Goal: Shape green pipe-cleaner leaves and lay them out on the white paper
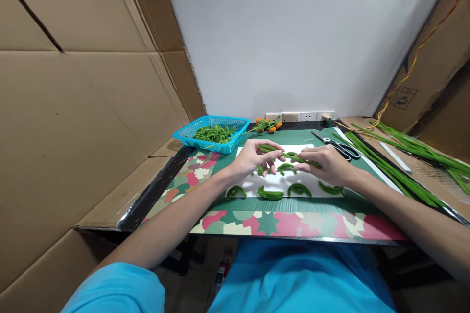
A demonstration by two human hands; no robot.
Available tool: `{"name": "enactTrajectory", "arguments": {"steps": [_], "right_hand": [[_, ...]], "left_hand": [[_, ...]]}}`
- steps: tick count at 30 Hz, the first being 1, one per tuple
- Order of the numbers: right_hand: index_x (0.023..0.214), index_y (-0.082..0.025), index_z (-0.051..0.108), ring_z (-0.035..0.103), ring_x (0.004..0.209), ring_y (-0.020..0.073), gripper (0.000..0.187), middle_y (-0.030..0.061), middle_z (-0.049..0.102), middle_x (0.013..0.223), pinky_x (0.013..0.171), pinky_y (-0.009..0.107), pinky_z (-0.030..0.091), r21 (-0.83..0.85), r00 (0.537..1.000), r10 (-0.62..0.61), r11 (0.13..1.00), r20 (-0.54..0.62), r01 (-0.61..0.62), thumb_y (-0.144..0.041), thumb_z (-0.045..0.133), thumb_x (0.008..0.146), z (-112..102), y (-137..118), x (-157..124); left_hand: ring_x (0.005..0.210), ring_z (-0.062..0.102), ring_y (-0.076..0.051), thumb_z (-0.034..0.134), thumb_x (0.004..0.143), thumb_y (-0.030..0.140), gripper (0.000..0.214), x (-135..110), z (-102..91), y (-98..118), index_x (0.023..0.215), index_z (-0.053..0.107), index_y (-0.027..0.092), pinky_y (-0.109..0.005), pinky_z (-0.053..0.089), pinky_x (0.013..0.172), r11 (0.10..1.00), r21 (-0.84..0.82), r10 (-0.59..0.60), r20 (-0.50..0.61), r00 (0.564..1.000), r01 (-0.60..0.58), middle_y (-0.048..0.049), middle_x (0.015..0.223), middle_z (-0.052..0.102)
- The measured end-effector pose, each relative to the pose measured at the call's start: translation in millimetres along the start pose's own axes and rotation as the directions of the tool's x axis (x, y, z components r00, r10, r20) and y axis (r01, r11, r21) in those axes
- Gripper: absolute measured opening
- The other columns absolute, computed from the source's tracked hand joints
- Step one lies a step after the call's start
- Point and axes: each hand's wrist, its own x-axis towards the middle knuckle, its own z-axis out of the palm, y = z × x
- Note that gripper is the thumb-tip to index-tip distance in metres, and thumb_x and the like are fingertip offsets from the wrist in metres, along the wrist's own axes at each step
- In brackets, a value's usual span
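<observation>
Both of my hands hold one green pipe cleaner (290,155) above a white sheet (279,183) on the table. My left hand (253,157) pinches its left end, fingers curled round it. My right hand (326,164) grips the right part, fingers closed over it. Several bent green pipe-cleaner pieces (270,193) lie curved on the white sheet below my hands.
A blue basket (211,134) of green bent pieces stands at the back left. Black scissors (340,147) lie at the back right, beside long green pipe cleaners (389,168). A small orange-and-green flower sprig (268,125) lies near the wall sockets. Cardboard walls stand on both sides.
</observation>
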Motion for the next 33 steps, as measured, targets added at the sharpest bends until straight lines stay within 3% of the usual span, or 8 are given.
{"name": "enactTrajectory", "arguments": {"steps": [5,11,15,21,23,28,33], "right_hand": [[0.087,-0.018,0.075,0.053,0.057,0.0136,0.042,0.0050,0.069,0.072,0.058,0.028,0.034,0.039,0.999,0.020,0.999,0.039,-0.021,-0.043,0.051,0.110,-4,-3,0],[0.067,-0.019,0.063,0.039,0.052,0.0115,0.051,-0.0004,0.053,0.060,0.054,0.028,0.032,0.117,0.995,0.059,0.992,-0.081,-0.049,-0.043,0.050,0.110,-5,-4,2],[0.065,-0.019,0.063,0.041,0.049,0.0107,0.054,-0.0014,0.052,0.056,0.052,0.028,0.032,0.157,0.985,0.117,0.983,-0.128,-0.096,-0.047,0.051,0.109,-5,-9,4],[0.059,-0.018,0.065,0.046,0.045,0.0121,0.059,0.0011,0.058,0.049,0.047,0.028,0.033,0.205,0.919,0.293,0.948,-0.264,-0.244,-0.055,0.057,0.105,3,-8,4],[0.061,-0.018,0.069,0.047,0.045,0.0127,0.058,0.0021,0.061,0.051,0.048,0.028,0.035,0.171,0.914,0.283,0.955,-0.292,-0.241,-0.055,0.058,0.104,6,-4,3],[0.087,-0.018,0.084,0.053,0.050,0.0143,0.040,0.0045,0.072,0.064,0.055,0.028,0.041,0.023,0.926,0.201,0.978,-0.320,-0.205,-0.044,0.059,0.105,11,2,0],[0.088,-0.020,0.085,0.055,0.050,0.0144,0.038,0.0047,0.074,0.066,0.054,0.028,0.036,-0.104,0.944,0.192,0.968,-0.268,-0.226,-0.039,0.057,0.105,13,2,-1]], "left_hand": [[0.057,0.070,-0.013,0.087,0.083,0.043,0.040,1,-0.6,-2,0.105,0.077,0.011,-0.020,0.049,0.042,1.000,-0.008,-0.015,0.008,1.000,0.015,-0.0130,0.094,0.080],[0.057,0.070,-0.014,0.089,0.081,0.043,0.043,2,-0.7,-4,0.105,0.072,0.011,-0.021,0.049,0.041,0.999,-0.027,-0.044,0.024,0.999,0.045,-0.0121,0.095,0.079],[0.056,0.070,-0.014,0.088,0.082,0.045,0.042,2,-0.1,-4,0.101,0.069,0.012,-0.021,0.048,0.040,0.999,-0.036,-0.021,0.014,1.000,0.022,-0.0114,0.094,0.079],[0.055,0.069,-0.013,0.087,0.083,0.045,0.041,1,1.6,-3,0.099,0.070,0.011,-0.020,0.047,0.039,1.000,-0.009,-0.005,-0.002,1.000,0.005,-0.0112,0.094,0.078],[0.055,0.069,-0.013,0.086,0.084,0.045,0.040,1,1.1,-4,0.100,0.071,0.011,-0.020,0.047,0.040,1.000,0.002,0.011,0.002,1.000,-0.011,-0.0113,0.094,0.078],[0.055,0.070,-0.014,0.083,0.087,0.047,0.039,2,0.5,-10,0.100,0.072,0.012,-0.021,0.048,0.041,0.995,0.091,0.047,0.017,0.999,-0.048,-0.0125,0.094,0.079],[0.052,0.068,-0.012,0.081,0.088,0.052,0.045,4,3.0,-19,0.105,0.072,0.012,-0.018,0.044,0.039,0.988,0.134,0.080,-0.050,0.996,-0.072,-0.0113,0.091,0.079]]}}
